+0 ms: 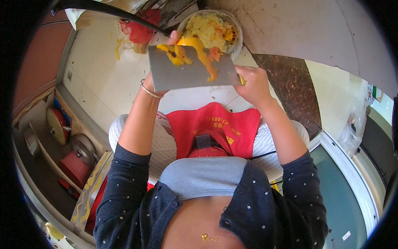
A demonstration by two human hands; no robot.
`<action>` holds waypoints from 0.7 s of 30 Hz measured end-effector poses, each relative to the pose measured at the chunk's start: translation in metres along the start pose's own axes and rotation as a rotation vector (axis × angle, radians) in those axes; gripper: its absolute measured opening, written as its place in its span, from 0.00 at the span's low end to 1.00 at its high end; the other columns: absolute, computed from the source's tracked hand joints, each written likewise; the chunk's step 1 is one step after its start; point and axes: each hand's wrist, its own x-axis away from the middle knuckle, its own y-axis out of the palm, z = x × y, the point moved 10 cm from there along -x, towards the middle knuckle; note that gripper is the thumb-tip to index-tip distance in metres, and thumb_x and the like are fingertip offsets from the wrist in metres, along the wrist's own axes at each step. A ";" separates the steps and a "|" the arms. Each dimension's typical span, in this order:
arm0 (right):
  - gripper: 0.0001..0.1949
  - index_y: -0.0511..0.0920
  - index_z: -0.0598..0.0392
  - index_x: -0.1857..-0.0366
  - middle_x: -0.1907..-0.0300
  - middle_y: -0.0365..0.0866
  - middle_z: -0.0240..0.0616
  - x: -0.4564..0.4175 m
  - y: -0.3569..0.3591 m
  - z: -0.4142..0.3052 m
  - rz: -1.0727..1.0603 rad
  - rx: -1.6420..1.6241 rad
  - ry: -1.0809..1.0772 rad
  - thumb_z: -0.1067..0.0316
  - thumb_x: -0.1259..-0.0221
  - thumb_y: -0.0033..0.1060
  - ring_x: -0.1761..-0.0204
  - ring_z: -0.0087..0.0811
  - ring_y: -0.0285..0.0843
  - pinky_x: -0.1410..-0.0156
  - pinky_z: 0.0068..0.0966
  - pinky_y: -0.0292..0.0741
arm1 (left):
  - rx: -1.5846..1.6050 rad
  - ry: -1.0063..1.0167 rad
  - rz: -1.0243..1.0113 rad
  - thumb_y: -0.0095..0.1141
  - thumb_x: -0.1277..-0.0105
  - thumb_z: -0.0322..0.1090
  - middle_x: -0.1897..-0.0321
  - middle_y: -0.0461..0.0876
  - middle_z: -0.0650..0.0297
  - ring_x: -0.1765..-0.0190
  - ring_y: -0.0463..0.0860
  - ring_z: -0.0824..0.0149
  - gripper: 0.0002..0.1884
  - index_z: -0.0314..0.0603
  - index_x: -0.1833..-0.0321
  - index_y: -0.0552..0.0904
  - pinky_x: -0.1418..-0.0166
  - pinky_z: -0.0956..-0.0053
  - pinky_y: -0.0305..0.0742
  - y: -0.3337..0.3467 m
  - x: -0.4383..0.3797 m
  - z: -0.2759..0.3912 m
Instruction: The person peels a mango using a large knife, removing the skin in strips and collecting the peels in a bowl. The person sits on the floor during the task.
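Observation:
My right hand (252,81) grips the yellow handle of a wide-bladed cleaver (180,76). Its grey rectangular blade is held level across the view, above the floor. Strips of yellow-orange peel (203,57) and a piece of reddish-orange pulp (215,53) lie on or over the blade's far part. Behind the blade is my left hand (173,38); only its thumb and the heel by the wrist show, so what it holds is hidden. Just beyond the blade stands a clear plastic tub (238,43) heaped with pale and orange peelings (205,28).
A red mesh bag (140,28) lies on the tiled floor (102,68) left of the tub. An open cabinet (46,174) with pot lids (83,147) is at left. A red apron (214,121) covers my lap. A white-framed glass panel (339,186) stands at right.

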 end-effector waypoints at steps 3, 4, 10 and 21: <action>0.09 0.82 0.53 0.68 0.72 0.82 0.44 0.001 0.002 0.007 -0.005 0.011 0.012 0.69 0.55 0.65 0.70 0.47 0.82 0.66 0.37 0.77 | 0.029 0.038 0.125 0.47 0.30 0.65 0.64 0.87 0.65 0.64 0.86 0.70 0.29 0.45 0.53 0.84 0.58 0.74 0.83 -0.004 -0.001 0.002; 0.10 0.83 0.54 0.66 0.72 0.82 0.45 0.002 0.003 0.004 0.005 -0.001 0.009 0.71 0.55 0.64 0.70 0.48 0.81 0.66 0.37 0.77 | -0.029 0.021 0.069 0.47 0.30 0.65 0.62 0.86 0.65 0.62 0.86 0.70 0.29 0.44 0.51 0.83 0.56 0.74 0.82 -0.001 -0.002 0.002; 0.07 0.81 0.53 0.69 0.72 0.82 0.44 0.002 0.003 0.011 0.009 0.040 0.033 0.69 0.55 0.65 0.70 0.47 0.81 0.66 0.38 0.77 | -0.011 0.056 -0.049 0.47 0.30 0.66 0.47 0.81 0.65 0.47 0.81 0.71 0.31 0.47 0.39 0.76 0.45 0.71 0.78 -0.020 -0.011 -0.005; 0.08 0.84 0.50 0.67 0.73 0.83 0.46 0.006 0.011 0.037 -0.058 0.091 0.221 0.62 0.50 0.65 0.68 0.50 0.82 0.64 0.41 0.78 | 0.087 0.029 0.098 0.45 0.24 0.53 0.40 0.77 0.66 0.39 0.78 0.67 0.24 0.47 0.33 0.69 0.36 0.66 0.75 -0.022 -0.009 -0.012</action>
